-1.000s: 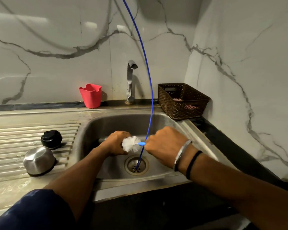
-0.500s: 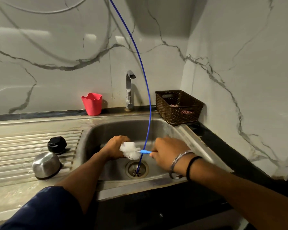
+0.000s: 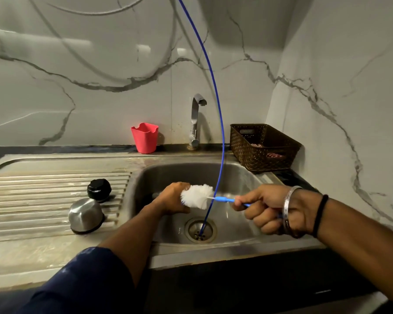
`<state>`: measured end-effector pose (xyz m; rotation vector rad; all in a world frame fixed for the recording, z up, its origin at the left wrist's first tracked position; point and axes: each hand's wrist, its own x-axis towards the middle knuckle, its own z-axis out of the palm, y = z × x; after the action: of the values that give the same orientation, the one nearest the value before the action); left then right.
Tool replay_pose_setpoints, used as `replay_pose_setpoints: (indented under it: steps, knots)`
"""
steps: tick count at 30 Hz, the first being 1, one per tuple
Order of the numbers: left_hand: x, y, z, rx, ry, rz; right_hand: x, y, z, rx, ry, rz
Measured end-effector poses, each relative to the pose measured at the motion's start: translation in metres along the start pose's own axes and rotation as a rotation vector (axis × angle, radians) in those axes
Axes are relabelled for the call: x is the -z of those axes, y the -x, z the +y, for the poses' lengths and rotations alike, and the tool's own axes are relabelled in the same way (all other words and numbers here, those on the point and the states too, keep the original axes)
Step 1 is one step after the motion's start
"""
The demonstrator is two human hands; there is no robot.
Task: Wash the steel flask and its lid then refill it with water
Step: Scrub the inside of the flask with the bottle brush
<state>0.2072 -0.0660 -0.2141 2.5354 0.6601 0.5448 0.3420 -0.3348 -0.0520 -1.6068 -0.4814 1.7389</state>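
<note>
Both hands crowd the sink basin (image 3: 236, 175), and a blue hose (image 3: 216, 103) hangs down its middle. The draining board (image 3: 43, 189) lies open left of two lids (image 3: 91, 206).

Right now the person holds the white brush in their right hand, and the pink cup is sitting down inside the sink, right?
Not quite. The head view shows the pink cup up on the ledge behind the sink, left of the tap, not inside it. The right hand does hold the white brush.

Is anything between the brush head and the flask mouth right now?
Nothing visible: the white brush head sits right against the left hand gripping the flask, itself mostly hidden. The blue hose crosses only the brush handle.
</note>
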Motion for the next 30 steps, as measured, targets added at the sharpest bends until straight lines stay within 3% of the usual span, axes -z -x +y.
replay_pose_setpoints:
  steps: [6, 12, 14, 18, 27, 30]
  knots:
    - [0.0, 0.003, 0.004, -0.026, -0.056, 0.028, -0.019, -0.045, 0.013, 0.001, -0.082, -0.011]
    - [-0.002, 0.0, 0.004, 0.041, 0.056, 0.058, -0.002, -0.008, -0.008, 0.065, -0.018, 0.005]
    - [-0.003, -0.002, 0.007, 0.09, 0.066, 0.061, -0.011, -0.019, -0.014, 0.092, -0.021, 0.0]
    - [-0.002, 0.001, 0.004, 0.028, -0.028, 0.081, -0.024, -0.051, -0.005, 0.081, -0.017, 0.044]
    - [-0.003, 0.0, 0.014, 0.12, 0.084, 0.113, -0.008, -0.028, -0.018, 0.146, -0.106, 0.013]
    - [0.0, 0.002, 0.015, 0.066, -0.008, 0.099, -0.02, -0.059, -0.006, 0.125, -0.102, 0.033]
